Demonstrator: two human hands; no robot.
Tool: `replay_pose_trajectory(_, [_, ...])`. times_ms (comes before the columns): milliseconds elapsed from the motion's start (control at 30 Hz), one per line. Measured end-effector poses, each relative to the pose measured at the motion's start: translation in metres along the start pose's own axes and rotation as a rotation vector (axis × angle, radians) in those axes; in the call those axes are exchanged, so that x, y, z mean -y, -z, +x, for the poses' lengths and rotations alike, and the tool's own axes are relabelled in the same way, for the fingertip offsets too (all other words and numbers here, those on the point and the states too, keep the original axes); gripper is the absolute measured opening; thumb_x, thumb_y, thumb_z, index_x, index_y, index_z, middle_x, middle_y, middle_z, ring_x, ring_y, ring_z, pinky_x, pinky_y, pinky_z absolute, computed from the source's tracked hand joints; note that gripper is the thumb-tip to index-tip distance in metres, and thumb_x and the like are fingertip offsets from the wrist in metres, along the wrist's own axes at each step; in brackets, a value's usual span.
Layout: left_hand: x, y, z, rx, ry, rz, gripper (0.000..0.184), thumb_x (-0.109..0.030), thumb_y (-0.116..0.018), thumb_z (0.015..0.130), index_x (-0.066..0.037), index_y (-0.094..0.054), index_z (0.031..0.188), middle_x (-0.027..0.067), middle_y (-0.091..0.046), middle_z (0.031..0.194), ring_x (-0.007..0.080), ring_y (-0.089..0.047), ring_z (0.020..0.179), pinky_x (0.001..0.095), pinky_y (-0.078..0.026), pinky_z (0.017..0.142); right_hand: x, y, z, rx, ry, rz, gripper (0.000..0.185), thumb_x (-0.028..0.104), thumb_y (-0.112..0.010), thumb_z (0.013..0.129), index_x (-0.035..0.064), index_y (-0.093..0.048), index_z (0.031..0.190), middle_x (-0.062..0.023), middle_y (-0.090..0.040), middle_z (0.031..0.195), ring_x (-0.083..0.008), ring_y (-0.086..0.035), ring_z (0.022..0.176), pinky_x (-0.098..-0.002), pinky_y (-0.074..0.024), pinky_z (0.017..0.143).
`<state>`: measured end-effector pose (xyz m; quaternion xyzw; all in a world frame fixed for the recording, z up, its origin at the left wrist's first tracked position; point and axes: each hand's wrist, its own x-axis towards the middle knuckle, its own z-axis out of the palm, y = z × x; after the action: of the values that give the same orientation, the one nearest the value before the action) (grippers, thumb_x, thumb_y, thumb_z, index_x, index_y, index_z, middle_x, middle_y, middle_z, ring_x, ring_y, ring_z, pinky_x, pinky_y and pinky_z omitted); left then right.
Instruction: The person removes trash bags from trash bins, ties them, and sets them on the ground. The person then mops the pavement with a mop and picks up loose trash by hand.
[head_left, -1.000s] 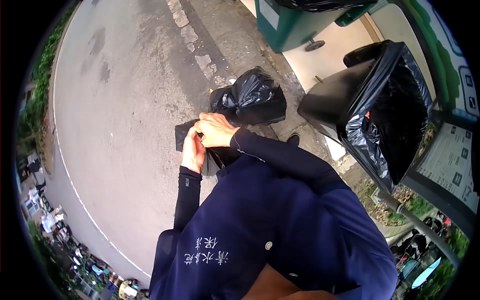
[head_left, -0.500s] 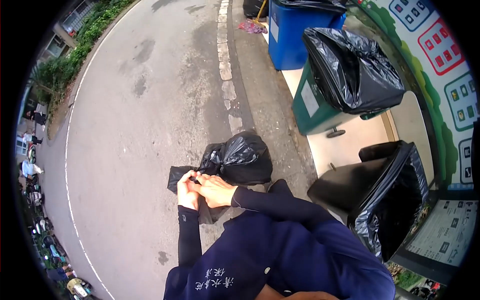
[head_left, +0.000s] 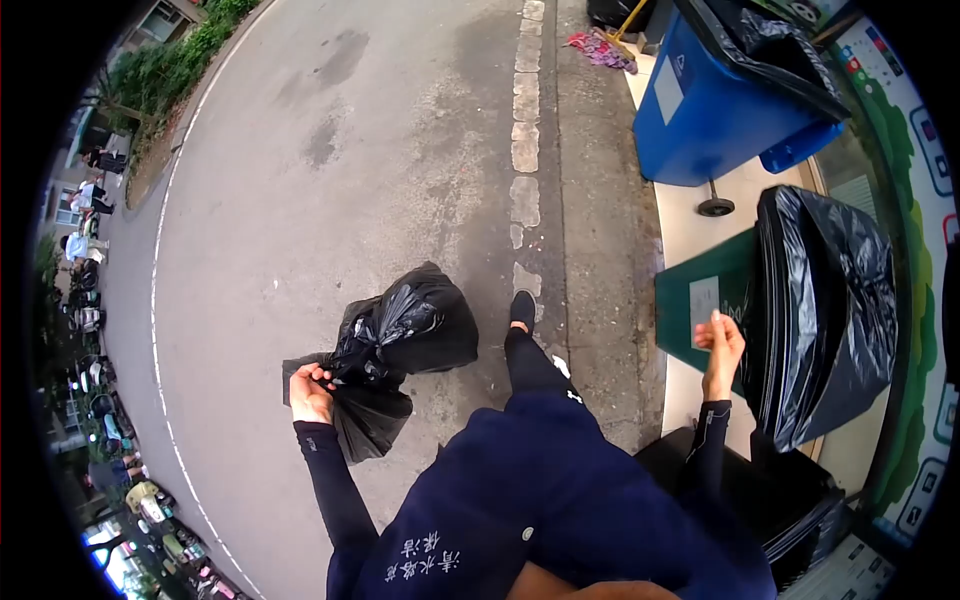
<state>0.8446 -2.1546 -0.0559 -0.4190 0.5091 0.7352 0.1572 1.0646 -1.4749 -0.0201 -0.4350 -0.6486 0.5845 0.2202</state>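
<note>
Left hand (head_left: 312, 393) pinches the black bags (head_left: 428, 325) at their gathered necks, probably so one grip closes both. Bags are over the road (head_left: 300, 240), left of the shoe (head_left: 523, 310); can't tell if touching down. Right hand (head_left: 721, 350) half-curled, relaxed, nothing visible in it, by the green bin (head_left: 715, 270).

Glossy black plastic bags (head_left: 420, 328), bulging, creased, bunched together at left grip (head_left: 318, 380).

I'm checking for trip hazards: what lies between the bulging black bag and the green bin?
Between the black bag and the green bin, the head view shows a dark shoe, part of the pale stone strip and grey pavement.
</note>
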Motion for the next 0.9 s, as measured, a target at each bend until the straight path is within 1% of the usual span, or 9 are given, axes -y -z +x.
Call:
replay_pose_trajectory(67, [-0.039,-0.039,0.038,-0.086,0.053,0.001,0.017,-0.014,-0.053,0.084,-0.015,-0.044,0.070,-0.0030,-0.045,0.060,0.0171,-0.051,0.061,0.0326,-0.035,0.056,0.051,-0.043,0.050,0.000,0.050,0.114,0.022,0.025,-0.063,0.095,0.0040,-0.065,0.089,-0.0046,-0.067,0.074,-0.0088,-0.058,0.058,-0.0212,-0.0441,0.056])
replay_pose_trajectory(133, [-0.072,-0.082,0.067,0.022,0.073,-0.099,0.016,-0.014,-0.050,0.084,-0.015,-0.044,0.069,-0.0020,-0.045,0.059,0.0169,-0.051,0.060,0.0325,-0.035,0.055,0.113,-0.106,0.107,0.188,0.160,0.231,0.018,0.019,-0.062,0.095,0.0021,-0.065,0.090,-0.0063,-0.067,0.077,-0.0112,-0.060,0.063,-0.0222,-0.0461,0.060])
replay_pose_trajectory(200, [-0.084,-0.117,0.086,-0.112,-0.218,0.008,0.014,-0.013,-0.049,0.083,-0.015,-0.049,0.069,0.0007,-0.048,0.059,0.0173,-0.051,0.057,0.0328,-0.036,0.054,0.155,-0.175,0.155,0.159,0.163,0.106,0.013,0.015,-0.065,0.093,0.0016,-0.063,0.095,-0.0038,-0.064,0.079,-0.0120,-0.061,0.067,-0.0240,-0.0484,0.062])
replay_pose_trajectory(300, [-0.157,-0.197,0.125,-0.242,-0.213,-0.112,0.011,-0.017,-0.047,0.083,-0.011,-0.054,0.077,0.0020,-0.050,0.059,0.0189,-0.049,0.055,0.0324,-0.034,0.054,0.209,-0.314,0.250,0.452,0.266,0.074,0.014,0.015,-0.068,0.092,0.0035,-0.061,0.096,-0.0044,-0.065,0.076,-0.0091,-0.060,0.064,-0.0221,-0.0476,0.059])
replay_pose_trajectory(500, [-0.267,-0.324,0.251,-0.098,-0.203,-0.147,0.011,-0.013,-0.046,0.084,-0.009,-0.053,0.077,-0.0001,-0.047,0.056,0.0157,-0.046,0.054,0.0317,-0.032,0.054,0.322,-0.512,0.345,0.700,0.411,0.195,0.016,0.012,-0.068,0.092,0.0021,-0.060,0.101,-0.0060,-0.066,0.081,-0.0102,-0.061,0.065,-0.0216,-0.0481,0.061])
replay_pose_trajectory(567, [-0.288,-0.389,0.304,-0.074,-0.179,-0.112,0.011,-0.013,-0.048,0.083,-0.008,-0.055,0.076,0.0013,-0.049,0.058,0.0171,-0.047,0.054,0.0323,-0.033,0.054,0.327,-0.533,0.411,0.556,0.472,0.152,0.018,0.012,-0.068,0.092,0.0018,-0.060,0.104,-0.0064,-0.067,0.080,-0.0093,-0.061,0.065,-0.0214,-0.0482,0.060])
replay_pose_trajectory(667, [-0.328,-0.494,0.366,-0.073,-0.069,0.014,0.013,-0.014,-0.051,0.082,-0.006,-0.057,0.073,0.0042,-0.053,0.061,0.0197,-0.049,0.054,0.0345,-0.034,0.053,0.337,-0.526,0.482,0.304,0.335,0.169,0.019,0.011,-0.069,0.090,0.0018,-0.061,0.105,-0.0080,-0.069,0.079,-0.0097,-0.062,0.063,-0.0216,-0.0499,0.061])
replay_pose_trajectory(767, [-0.363,-0.590,0.452,0.100,-0.082,0.086,0.009,-0.013,-0.050,0.081,-0.009,-0.056,0.075,0.0027,-0.048,0.058,0.0188,-0.049,0.055,0.0332,-0.033,0.054,0.374,-0.497,0.526,0.011,0.316,0.177,0.018,0.010,-0.070,0.089,0.0015,-0.062,0.103,-0.0088,-0.069,0.081,-0.0108,-0.063,0.063,-0.0212,-0.0502,0.062])
replay_pose_trajectory(900, [-0.437,-0.730,0.494,0.314,0.028,0.109,0.005,-0.011,-0.052,0.083,-0.009,-0.052,0.078,0.0022,-0.052,0.065,0.0201,-0.054,0.064,0.0331,-0.037,0.059,0.374,-0.472,0.571,-0.187,0.295,0.259,0.012,0.009,-0.069,0.089,0.0034,-0.062,0.097,-0.0098,-0.070,0.083,-0.0119,-0.064,0.063,-0.0216,-0.0513,0.062])
